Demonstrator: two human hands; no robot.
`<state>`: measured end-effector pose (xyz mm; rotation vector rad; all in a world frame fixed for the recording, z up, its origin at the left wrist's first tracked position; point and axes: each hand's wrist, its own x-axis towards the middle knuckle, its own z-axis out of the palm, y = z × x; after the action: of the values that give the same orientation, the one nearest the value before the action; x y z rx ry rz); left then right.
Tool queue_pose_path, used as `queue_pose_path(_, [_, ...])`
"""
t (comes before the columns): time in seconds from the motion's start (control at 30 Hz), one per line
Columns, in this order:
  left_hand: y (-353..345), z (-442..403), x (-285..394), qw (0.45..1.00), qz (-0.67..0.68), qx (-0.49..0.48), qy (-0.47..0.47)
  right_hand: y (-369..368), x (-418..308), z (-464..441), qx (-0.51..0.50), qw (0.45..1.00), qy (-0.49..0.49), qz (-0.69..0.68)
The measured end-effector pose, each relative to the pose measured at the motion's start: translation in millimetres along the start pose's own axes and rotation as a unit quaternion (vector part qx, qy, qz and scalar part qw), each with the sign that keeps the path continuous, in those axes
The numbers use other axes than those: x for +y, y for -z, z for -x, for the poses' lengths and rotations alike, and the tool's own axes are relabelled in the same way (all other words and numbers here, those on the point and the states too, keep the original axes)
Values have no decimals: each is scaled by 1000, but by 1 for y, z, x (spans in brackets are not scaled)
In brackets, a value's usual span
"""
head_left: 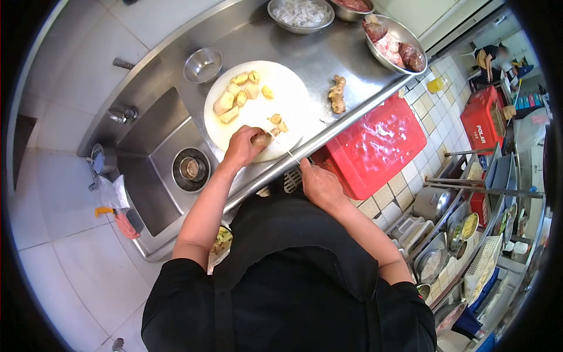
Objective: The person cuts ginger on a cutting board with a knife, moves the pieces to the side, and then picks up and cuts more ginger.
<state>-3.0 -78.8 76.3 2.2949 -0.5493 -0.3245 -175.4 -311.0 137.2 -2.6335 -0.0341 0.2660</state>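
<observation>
Right hand (321, 185) clamped on knife (290, 154), long axis slanting forward-left; left hand (242, 148) pinching ginger piece (262, 141)

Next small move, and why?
Probably a short knife stroke at the brown piece: the left hand holds it over the white board, the right hand has the knife angled towards it, and pale chunks already lie on the board.
</observation>
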Motion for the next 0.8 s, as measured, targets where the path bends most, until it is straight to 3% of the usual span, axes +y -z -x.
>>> queue_pose_path(0.3, [-4, 7, -3, 999, 38, 9, 22, -5, 5, -27, -67, 998, 11, -5])
queue_pose_path(0.47, [-1, 15, -15, 998, 65, 5, -27, -16, 16, -43, -96, 993, -58, -32])
queue_pose_path(0.63, [13, 19, -29, 995, -26, -11, -101, 5, 12, -22, -55, 994, -60, -78])
queue_pose_path(0.8, [13, 26, -22, 997, 54, -22, -60, 10, 14, -10, -28, 997, -28, -66])
